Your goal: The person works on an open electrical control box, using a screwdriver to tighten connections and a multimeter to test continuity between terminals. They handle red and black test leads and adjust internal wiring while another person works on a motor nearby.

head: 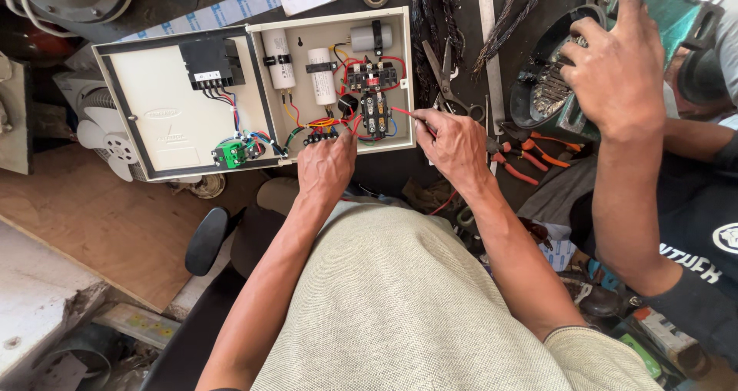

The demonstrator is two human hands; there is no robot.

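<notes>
An open beige electrical control box lies on the dark workbench, its lid swung out to the left. Inside are two white cylindrical capacitors, a grey one, black relays and red, yellow and blue wires. My left hand rests at the box's lower edge, fingertips on the black terminal strip. My right hand pinches a red wire that runs into the box's right side.
Another person's hand rests on a green motor housing at the right. Scissors, red-handled pliers, a metal ruler and twisted wire bundles lie on the bench. A white fan and wooden board sit at the left.
</notes>
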